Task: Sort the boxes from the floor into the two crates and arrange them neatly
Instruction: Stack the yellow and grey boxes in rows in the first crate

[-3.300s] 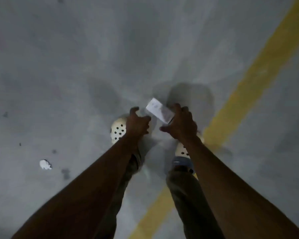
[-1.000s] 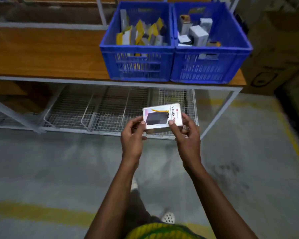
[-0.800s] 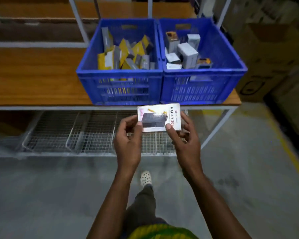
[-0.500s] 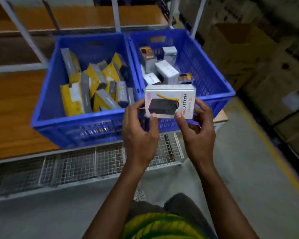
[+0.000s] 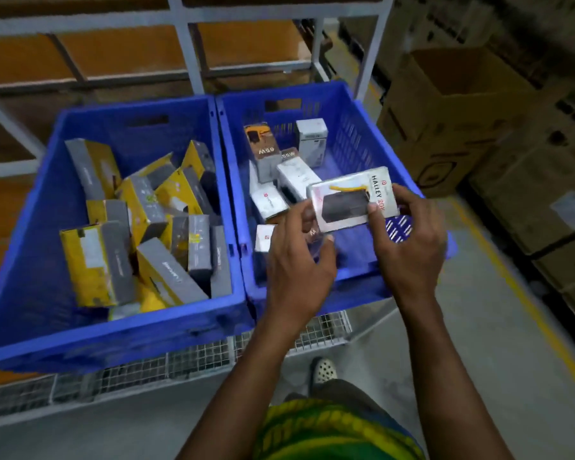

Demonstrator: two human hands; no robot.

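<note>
Right now the white box [image 5: 352, 197] hangs in the air over the near right part of the right crate [image 5: 362, 127], printed face up and slightly tilted, touching nothing but fingers. The right hand [image 5: 409, 247] grips its right end, thumb on the printed face and fingers curled round the far edge. The left hand [image 5: 299, 260] seems to pinch the near-left corner between thumb and forefinger, though blur makes that contact hard to confirm.

Both holds look light and sit at the edges, so if one hand lets go before the box is low, I would expect it to swing or fall. The boxes underneath lie at odd angles, so a box let go from this height would probably land crooked on top of them or knock a standing one over, which works against a neat arrangement. Lowering it toward the bare blue floor at the crate's right side looks safer.

That crate holds white and grey boxes, two standing toward the back, several lying flat or leaning near the middle. The left crate [image 5: 113, 327], touching it side by side, is fuller, packed with yellow-and-grey boxes tipped every way. Both rest on a wooden surface [image 5: 0, 207] above a wire shelf [image 5: 196, 356]
</note>
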